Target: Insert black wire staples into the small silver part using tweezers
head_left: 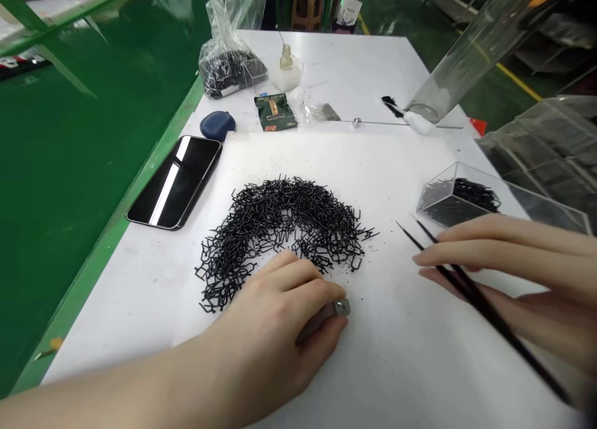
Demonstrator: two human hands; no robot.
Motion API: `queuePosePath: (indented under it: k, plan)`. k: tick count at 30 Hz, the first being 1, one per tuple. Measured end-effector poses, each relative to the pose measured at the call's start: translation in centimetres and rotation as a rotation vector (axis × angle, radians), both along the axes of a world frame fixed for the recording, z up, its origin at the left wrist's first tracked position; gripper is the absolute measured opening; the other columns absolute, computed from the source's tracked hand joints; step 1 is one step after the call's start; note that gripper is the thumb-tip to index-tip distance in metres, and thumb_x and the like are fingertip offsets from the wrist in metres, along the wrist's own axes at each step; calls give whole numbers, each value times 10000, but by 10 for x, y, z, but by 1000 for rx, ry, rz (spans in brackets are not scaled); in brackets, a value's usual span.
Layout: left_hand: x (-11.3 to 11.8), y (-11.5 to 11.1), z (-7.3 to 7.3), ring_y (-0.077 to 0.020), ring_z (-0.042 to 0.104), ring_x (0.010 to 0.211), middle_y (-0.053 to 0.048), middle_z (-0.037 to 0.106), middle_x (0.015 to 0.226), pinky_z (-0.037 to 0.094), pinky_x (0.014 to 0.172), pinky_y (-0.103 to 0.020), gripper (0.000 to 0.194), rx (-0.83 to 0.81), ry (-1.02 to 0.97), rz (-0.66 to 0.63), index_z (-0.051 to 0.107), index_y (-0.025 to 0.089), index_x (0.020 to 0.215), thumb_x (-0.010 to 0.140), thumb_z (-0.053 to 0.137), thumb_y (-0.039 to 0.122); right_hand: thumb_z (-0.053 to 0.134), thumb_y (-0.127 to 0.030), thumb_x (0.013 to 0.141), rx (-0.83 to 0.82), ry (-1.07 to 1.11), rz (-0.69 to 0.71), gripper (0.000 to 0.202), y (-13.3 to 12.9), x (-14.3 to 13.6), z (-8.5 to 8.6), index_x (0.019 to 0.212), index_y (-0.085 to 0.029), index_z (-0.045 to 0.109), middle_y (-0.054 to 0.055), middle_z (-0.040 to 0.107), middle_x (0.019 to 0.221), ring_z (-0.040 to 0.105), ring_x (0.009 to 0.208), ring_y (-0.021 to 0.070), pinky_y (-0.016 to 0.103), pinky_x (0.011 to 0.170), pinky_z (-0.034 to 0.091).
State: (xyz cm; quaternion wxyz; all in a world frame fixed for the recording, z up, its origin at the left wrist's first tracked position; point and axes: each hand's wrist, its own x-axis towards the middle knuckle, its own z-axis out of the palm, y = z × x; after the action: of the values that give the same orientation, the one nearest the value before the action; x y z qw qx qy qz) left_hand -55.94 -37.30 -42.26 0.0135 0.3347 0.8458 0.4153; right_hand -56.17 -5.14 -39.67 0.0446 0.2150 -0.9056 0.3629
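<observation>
In the middle of the head view, my left hand [280, 317] is closed around a small dark grey piece. Its round metal end [342, 307] shows between thumb and forefinger; the rest is hidden in the palm. Just beyond the knuckles spreads an arched pile of small bent black pieces [289, 199]. At the right, my right hand [508, 261] grips black tweezers [485, 308], with the two thin tips slightly apart and nothing between them. The tips point toward the pile, short of its right end.
Beyond my right hand is a clear box [459, 199] of black pieces. A phone [175, 183] and blue case [217, 125] lie left. Farther back are a plastic bag [228, 71], green packet [275, 112], small bottle [286, 57], thin rod [382, 124] and clear tube [459, 62].
</observation>
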Motion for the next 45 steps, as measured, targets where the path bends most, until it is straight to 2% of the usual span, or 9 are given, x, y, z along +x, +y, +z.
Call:
queuePosePath:
  k: [3,7,10,14,17,22,32,40,45]
  plan:
    - [0,-1,0,-225,680,829,-57,799,901,617,780,-355,185,-1,5,2,845,141,1174,1036,724,123,720,-317,1077,205,77,73,215,11,2,2,1159,-391,904,48,855,1072,840,779,261,340,620,656]
    - [-1,-1,-2,-224,690,830,-43,797,898,628,793,-344,118,-9,-10,-4,831,172,1101,1020,765,117,700,-359,1085,225,66,57,219,4,-3,9,1194,-337,888,63,801,997,740,581,191,316,456,548]
    - [-2,0,-5,-216,674,808,-24,781,861,622,782,-334,102,1,1,-9,822,188,1034,1005,783,98,723,-303,1103,247,102,110,198,-28,-20,16,1241,-330,862,52,851,1077,803,723,207,314,599,627]
    - [-2,1,-10,-224,661,804,-21,755,835,631,806,-355,86,13,9,-13,816,188,1019,1000,789,109,730,-253,1095,172,151,199,209,-75,-51,9,1260,-249,857,105,878,1157,842,1029,297,430,884,685]
    - [-1,2,-11,-227,662,822,-31,750,842,631,826,-354,82,17,4,-12,829,175,1021,1006,778,112,713,-208,1087,181,151,196,165,-89,-65,-3,1078,-250,872,102,865,1046,802,1026,330,474,862,648]
    - [0,2,-11,-223,664,833,-37,754,842,601,806,-326,68,28,-17,-11,856,145,1030,981,831,105,674,-221,1095,151,143,161,187,-85,-68,-12,982,-265,815,88,835,964,770,946,309,455,818,609]
    - [-2,2,1,-194,702,846,-37,792,889,577,789,-303,112,82,-80,0,856,144,1019,968,767,98,738,-229,1074,-15,91,-72,108,-76,-47,9,1032,-306,802,10,910,1003,805,726,202,316,556,573]
    - [-3,3,-9,-175,676,828,-13,782,879,551,761,-294,138,165,-64,14,818,181,991,965,691,133,808,-221,1018,-212,103,-183,115,-78,-50,-8,1018,-327,851,9,924,1122,872,1023,232,316,748,680]
    - [0,3,-13,-158,701,867,14,805,930,569,818,-278,137,197,-80,16,798,218,1019,969,708,128,823,-211,999,-304,94,-226,135,-76,-50,-12,961,-340,842,-23,890,976,842,888,192,296,716,667]
